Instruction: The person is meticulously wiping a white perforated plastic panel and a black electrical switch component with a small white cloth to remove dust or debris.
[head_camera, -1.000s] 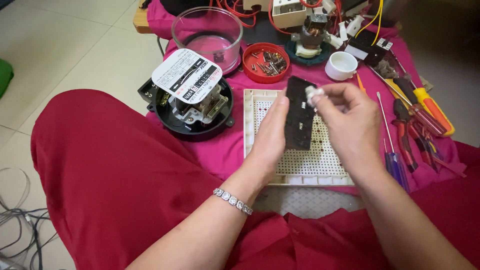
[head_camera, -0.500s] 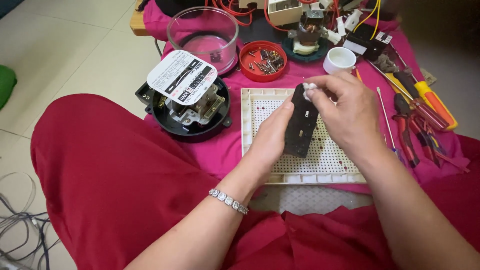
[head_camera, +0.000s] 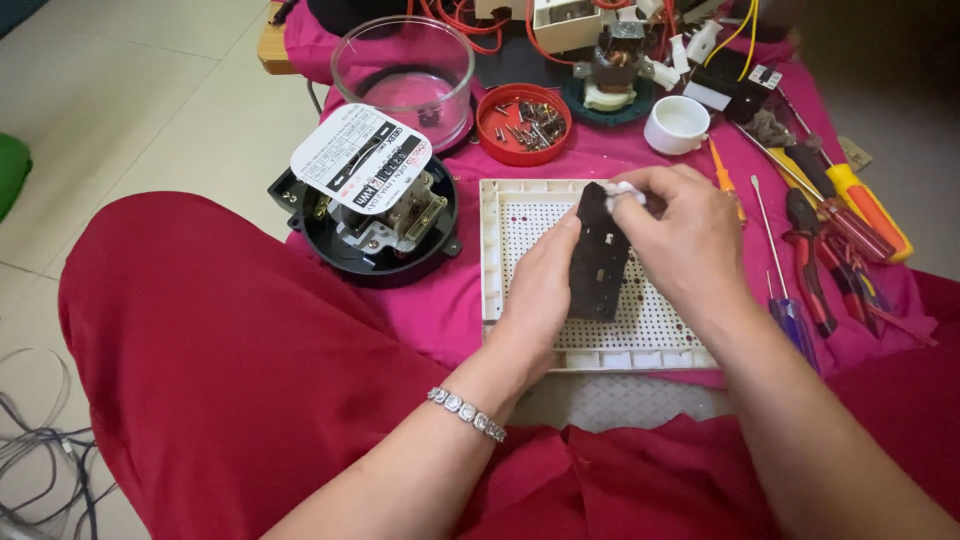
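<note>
Two hands at work, head view only. Left hand (head_camera: 545, 290) grips the black block (head_camera: 598, 262) from its left side, fingers closed round the edge, holding it tilted above the white perforated tray (head_camera: 520, 215). Right hand (head_camera: 690, 240) pinches a small white wad (head_camera: 622, 190) against the block's top end. Block: likely stiff, light moulded plastic with recesses; best held by its long edges. Left of the hands: opened round meter (head_camera: 365, 210), clear dome (head_camera: 403, 75). Beyond them: red dish of screws (head_camera: 523, 122), white cup (head_camera: 677, 124). Right of them: pliers (head_camera: 808, 255), screwdrivers (head_camera: 862, 205).
</note>
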